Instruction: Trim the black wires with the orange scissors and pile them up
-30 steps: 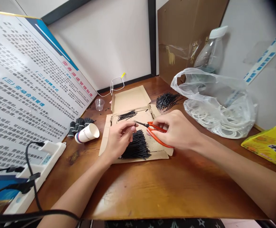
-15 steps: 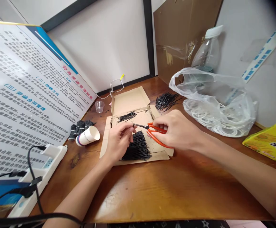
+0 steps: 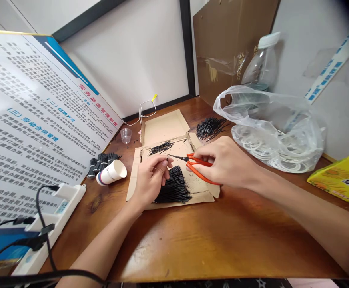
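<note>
My right hand (image 3: 222, 158) grips orange-handled scissors (image 3: 200, 165), whose blades point left toward the fingertips of my left hand (image 3: 153, 174). Between its thumb and index finger the left hand pinches a thin black piece (image 3: 167, 159), mostly hidden by the fingers; it looks like one of the short black wires nearby. The blade tips lie right beside that piece. Under the hands is an opened cardboard box (image 3: 202, 197). A thick pile of black wires (image 3: 176, 186) rests on it near my left hand, and a smaller group of black wires (image 3: 160, 147) lies farther back.
Another black wire heap (image 3: 210, 129) lies right of the box. Tied black bundles (image 3: 102, 162), a tipped paper cup (image 3: 112, 173) and a small clear cup (image 3: 126, 135) are at left. A plastic bag (image 3: 270, 148) of white cords stands right; a power strip (image 3: 57, 218) is front left.
The scissors and my right hand have shifted very slightly, and the blades look a little more open near the left fingertips. My left hand stays in nearly the same place.
</note>
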`<state>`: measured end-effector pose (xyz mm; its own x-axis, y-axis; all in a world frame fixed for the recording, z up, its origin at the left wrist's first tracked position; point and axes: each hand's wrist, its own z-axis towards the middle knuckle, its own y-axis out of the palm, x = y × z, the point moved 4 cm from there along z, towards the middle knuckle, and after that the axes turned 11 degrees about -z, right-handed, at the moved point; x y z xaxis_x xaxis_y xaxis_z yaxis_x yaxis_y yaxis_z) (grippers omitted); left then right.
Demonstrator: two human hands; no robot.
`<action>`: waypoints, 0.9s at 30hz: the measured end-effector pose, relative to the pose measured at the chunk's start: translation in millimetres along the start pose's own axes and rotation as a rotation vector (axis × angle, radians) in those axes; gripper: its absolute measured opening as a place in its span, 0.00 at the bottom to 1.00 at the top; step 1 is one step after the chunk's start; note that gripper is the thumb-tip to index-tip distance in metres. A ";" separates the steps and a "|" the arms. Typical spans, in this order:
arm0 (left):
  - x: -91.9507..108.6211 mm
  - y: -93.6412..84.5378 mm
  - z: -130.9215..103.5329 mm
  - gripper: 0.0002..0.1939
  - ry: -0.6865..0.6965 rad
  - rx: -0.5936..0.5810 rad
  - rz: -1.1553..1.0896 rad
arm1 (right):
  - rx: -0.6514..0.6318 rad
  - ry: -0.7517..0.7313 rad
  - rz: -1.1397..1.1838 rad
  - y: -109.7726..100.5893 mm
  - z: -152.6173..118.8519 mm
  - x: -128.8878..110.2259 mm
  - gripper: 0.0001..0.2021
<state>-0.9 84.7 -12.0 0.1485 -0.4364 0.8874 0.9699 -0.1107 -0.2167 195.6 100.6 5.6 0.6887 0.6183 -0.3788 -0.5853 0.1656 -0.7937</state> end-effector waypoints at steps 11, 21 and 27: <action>6.3 1.0 0.7 0.09 0.059 -0.029 0.099 | -0.048 0.017 -0.035 2.9 -0.7 -1.6 0.19; 4.2 2.5 -0.4 0.09 0.019 -0.048 0.044 | -0.027 -0.002 -0.053 -1.3 0.5 -2.1 0.18; 6.0 2.5 -0.2 0.11 -0.006 -0.026 0.017 | -0.033 0.003 -0.027 -1.2 -0.7 -2.8 0.18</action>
<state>2.4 81.6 -7.2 0.1664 -0.4331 0.8859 0.9618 -0.1266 -0.2425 194.6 98.1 7.3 0.7053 0.6115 -0.3586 -0.5521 0.1565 -0.8190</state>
